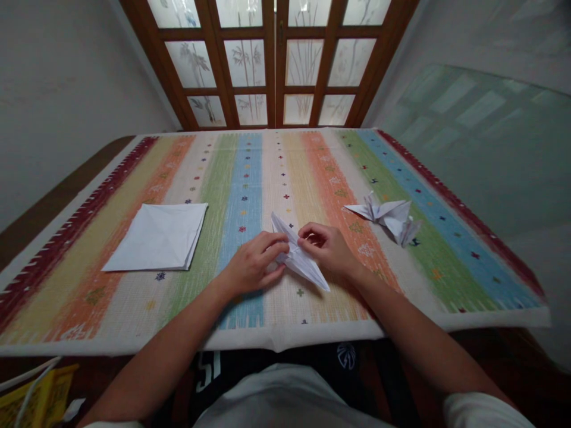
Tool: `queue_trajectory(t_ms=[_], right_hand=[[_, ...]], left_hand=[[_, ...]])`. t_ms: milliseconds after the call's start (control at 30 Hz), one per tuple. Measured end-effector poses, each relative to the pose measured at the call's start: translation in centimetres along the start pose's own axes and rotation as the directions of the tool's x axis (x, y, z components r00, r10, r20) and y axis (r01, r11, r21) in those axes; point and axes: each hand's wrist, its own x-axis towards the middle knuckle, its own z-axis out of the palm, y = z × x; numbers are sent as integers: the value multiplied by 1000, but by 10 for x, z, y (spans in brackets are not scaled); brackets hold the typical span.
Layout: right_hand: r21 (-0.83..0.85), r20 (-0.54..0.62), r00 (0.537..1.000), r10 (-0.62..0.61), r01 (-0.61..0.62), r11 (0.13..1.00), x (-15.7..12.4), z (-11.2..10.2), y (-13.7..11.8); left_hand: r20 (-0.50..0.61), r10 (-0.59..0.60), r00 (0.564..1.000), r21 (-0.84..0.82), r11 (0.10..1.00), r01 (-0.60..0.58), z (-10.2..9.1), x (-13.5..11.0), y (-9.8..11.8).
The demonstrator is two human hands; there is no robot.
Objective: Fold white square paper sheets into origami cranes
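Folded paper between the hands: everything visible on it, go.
The folded paper is plain white, thin-looking and creased, long and narrow, tapering to a point at both ends. It lies slanted over the striped cloth, one tip far and left, the other near and right. The left hand and right hand hold it around its middle, from either side; fingers hide part of it.
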Motion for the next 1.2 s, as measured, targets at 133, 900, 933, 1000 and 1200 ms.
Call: queue_trajectory(t_ms=[133, 900, 933, 1000, 1200], right_hand=[[-141, -49, 995, -92, 84, 986, -2, -7, -5], [-203, -74, 991, -114, 97, 974, -1, -11, -9], [-213, -70, 989, -128, 111, 971, -2, -11, -10], [-234, -61, 987, -151, 133, 963, -3, -11, -12], [-283, -42, 982, -186, 167, 944, -4, -12, -13]], left_hand=[[41, 1, 999, 83, 997, -5, -2, -3, 0], [386, -2, 923, 281, 953, -115, -3, 1, 18], [408, -15, 913, 290, 950, -114, -3, 1, 20], [445, -40, 894, 305, 946, -110, -3, 1, 24], [529, -92, 843, 296, 951, -83, -6, 3, 28]])
